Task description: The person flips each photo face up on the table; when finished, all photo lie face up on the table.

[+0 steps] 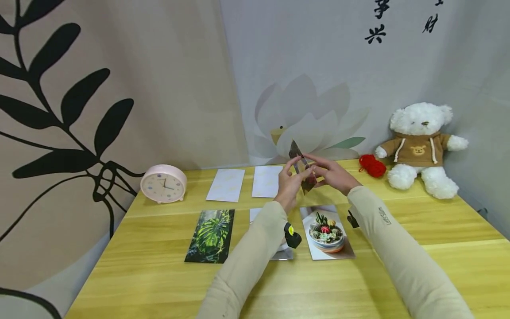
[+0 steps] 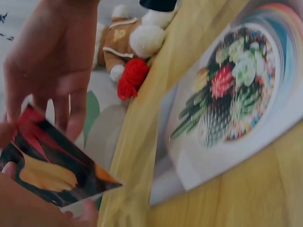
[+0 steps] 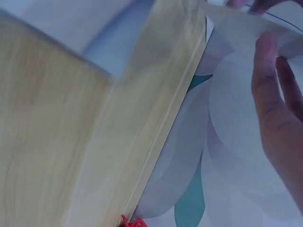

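Both hands are raised over the back of the table, holding a picture card (image 1: 308,179) tilted on edge. In the left wrist view this card (image 2: 49,172) shows dark, red and orange areas. My left hand (image 1: 290,184) pinches its near side, while my right hand (image 1: 332,174) grips the other side. Below my hands lies a photo card of potted cacti (image 1: 326,232). A leafy green photo card (image 1: 210,237) lies further left. Between these two, another card (image 1: 283,254) is mostly hidden by my left forearm. In the right wrist view, the right hand's (image 3: 274,99) fingertips are near the card's edge.
Two pale cards (image 1: 225,185) lie in the back row, the right one partly behind my left hand. A pink clock (image 1: 164,183) stands at the back left. Red yarn (image 1: 372,165) and a white teddy bear (image 1: 420,150) sit at the back right, before the curtain (image 1: 179,88).
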A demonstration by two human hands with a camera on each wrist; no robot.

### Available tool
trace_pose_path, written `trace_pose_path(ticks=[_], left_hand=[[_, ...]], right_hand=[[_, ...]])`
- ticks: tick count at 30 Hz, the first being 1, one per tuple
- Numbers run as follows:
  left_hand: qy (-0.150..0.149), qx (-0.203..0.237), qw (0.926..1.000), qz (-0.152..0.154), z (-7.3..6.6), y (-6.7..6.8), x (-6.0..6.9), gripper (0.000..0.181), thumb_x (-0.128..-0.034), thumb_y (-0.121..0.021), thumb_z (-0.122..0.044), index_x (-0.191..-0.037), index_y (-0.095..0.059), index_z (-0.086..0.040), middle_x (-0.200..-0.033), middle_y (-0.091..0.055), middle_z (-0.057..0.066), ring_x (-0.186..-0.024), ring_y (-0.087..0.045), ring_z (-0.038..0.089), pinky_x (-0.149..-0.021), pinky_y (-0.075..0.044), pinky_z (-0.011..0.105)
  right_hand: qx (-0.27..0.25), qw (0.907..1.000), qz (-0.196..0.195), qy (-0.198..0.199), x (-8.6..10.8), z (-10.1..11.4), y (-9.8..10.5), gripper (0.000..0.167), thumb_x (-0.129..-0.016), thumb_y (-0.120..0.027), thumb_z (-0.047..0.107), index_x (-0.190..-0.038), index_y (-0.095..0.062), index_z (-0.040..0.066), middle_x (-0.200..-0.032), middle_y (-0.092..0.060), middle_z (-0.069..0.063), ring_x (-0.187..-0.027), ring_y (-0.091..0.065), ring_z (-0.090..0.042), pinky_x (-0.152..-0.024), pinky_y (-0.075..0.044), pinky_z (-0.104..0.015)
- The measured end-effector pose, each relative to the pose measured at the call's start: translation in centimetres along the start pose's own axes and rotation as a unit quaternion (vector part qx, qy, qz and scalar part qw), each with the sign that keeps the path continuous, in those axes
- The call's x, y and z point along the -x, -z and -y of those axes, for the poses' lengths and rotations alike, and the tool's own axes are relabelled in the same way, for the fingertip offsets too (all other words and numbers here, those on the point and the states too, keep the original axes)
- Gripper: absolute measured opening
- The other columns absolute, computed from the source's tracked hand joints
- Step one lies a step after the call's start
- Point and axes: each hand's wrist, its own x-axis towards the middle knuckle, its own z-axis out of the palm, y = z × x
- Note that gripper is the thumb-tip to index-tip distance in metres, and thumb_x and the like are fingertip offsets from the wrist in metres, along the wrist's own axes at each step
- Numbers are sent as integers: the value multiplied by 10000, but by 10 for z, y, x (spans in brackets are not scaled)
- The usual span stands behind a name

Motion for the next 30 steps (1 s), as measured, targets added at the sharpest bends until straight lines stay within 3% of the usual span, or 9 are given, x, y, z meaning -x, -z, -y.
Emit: trace_pose_path(ticks=[3,7,9,14,17,19,22,26,30], left_hand=[[-23,-244,9997,46,0,4,-2,541,-839,-821,-317,-1331,-606,-382,-1640,-308,41,-1476,-347,332,-1191,-333,547],[-51,-538,9985,53,0,9,-5,633,-827,-828,-323,-1391,-547,-386,-1624,-341,58,-1290,-548,338,-1119,-427,511],[-61,-664,9978,26,-1,10,-5,659,-823,-833,-311,-1404,-531,-390,-1618,-352,63,-1247,-578,335,-1087,-462,497],[-147,-1102,9937,-132,-4,11,-3,701,-802,-854,-227,-1414,-536,-357,-1617,-374,33,-1427,-438,314,-1119,-447,506],[-204,-1409,9897,-173,-5,14,-2,724,-809,-838,-159,-1441,-519,-310,-1608,-391,38,-1468,-387,316,-1141,-424,513],[-191,-1585,9870,-187,-6,16,-1,734,-825,-813,-132,-1465,-491,-288,-1594,-409,63,-1440,-421,316,-1118,-448,496],[-110,-1785,9837,-194,-5,20,-1,747,-842,-778,-106,-1494,-450,-267,-1550,-448,123,-1247,-554,320,-985,-513,449],[-35,-2013,9794,-121,-3,26,-1,744,-858,-742,-89,-1513,-420,-232,-1494,-484,155,-990,-543,246,-785,-487,365],[-87,-2069,9783,23,-1,32,-2,713,-858,-715,-81,-1504,-426,-168,-1456,-509,182,-1059,-574,242,-809,-513,347]], right_hand=[[-202,9998,-52,48,1,0,-1,499,-1096,-393,289,-1585,-304,322,-1542,-411,-198,-1289,-530,-421,-951,-575,-475],[-505,9986,-6,147,2,0,-2,505,-1093,-402,319,-1588,-308,294,-1579,-372,-194,-1365,-477,-443,-914,-594,-422],[-597,9981,-30,138,1,-1,-3,507,-1089,-414,326,-1585,-317,291,-1571,-378,-198,-1366,-478,-440,-899,-601,-409],[-472,9982,-327,161,0,-1,-3,493,-1085,-439,252,-1571,-361,253,-1544,-420,-225,-1282,-543,-415,-836,-619,-412],[-148,9977,-647,148,1,2,-2,474,-1080,-452,211,-1551,-405,233,-1552,-437,-218,-1265,-560,-404,-806,-622,-396],[129,9958,-903,110,1,4,-2,459,-1074,-465,202,-1531,-442,231,-1522,-482,-214,-1217,-593,-371,-783,-616,-370],[838,9874,-1335,147,0,2,-4,437,-1056,-496,169,-1492,-504,204,-1420,-586,-218,-950,-668,-281,-649,-571,-308],[1965,9654,-1697,247,-3,-6,-7,441,-1026,-515,126,-1466,-529,117,-1253,-678,-266,-610,-637,-212,-531,-480,-267],[2540,9527,-1665,109,-4,-12,-9,462,-1023,-501,161,-1471,-502,45,-1192,-699,-282,-758,-711,-311,-619,-525,-335]])
